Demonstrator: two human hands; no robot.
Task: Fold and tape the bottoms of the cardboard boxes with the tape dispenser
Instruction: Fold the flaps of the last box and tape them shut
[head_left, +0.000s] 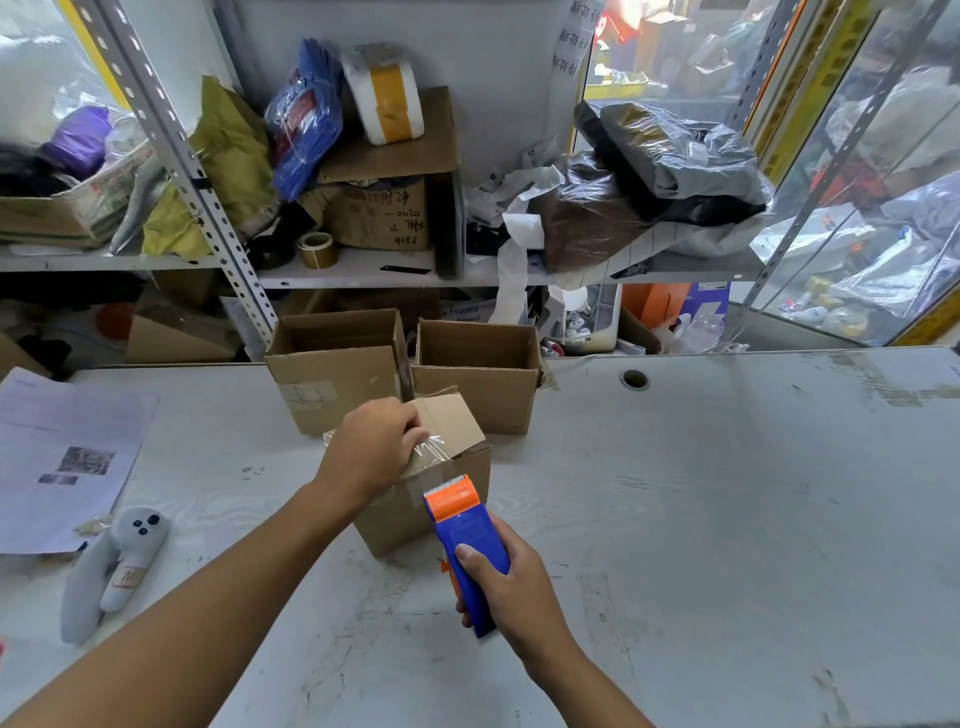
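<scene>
A small cardboard box (457, 431) stands bottom-up in the middle of the white table (727, 493), its flaps folded shut. My left hand (371, 447) lies on top of it with fingers curled down over a strip of clear tape (434, 449) on the seam. My right hand (506, 582) grips the blue and orange tape dispenser (462, 525). The dispenser's toothed orange head sits against the near upper edge of the box. Two more boxes stand open just behind: one on the left (332, 374), one on the right (478, 379).
Printed paper sheets (62, 457) lie at the table's left, with a grey handheld controller (114, 566) in front of them. A round cable hole (635, 380) is in the table at the back. Cluttered metal shelves (363, 267) with bags, cartons and a tape roll rise behind.
</scene>
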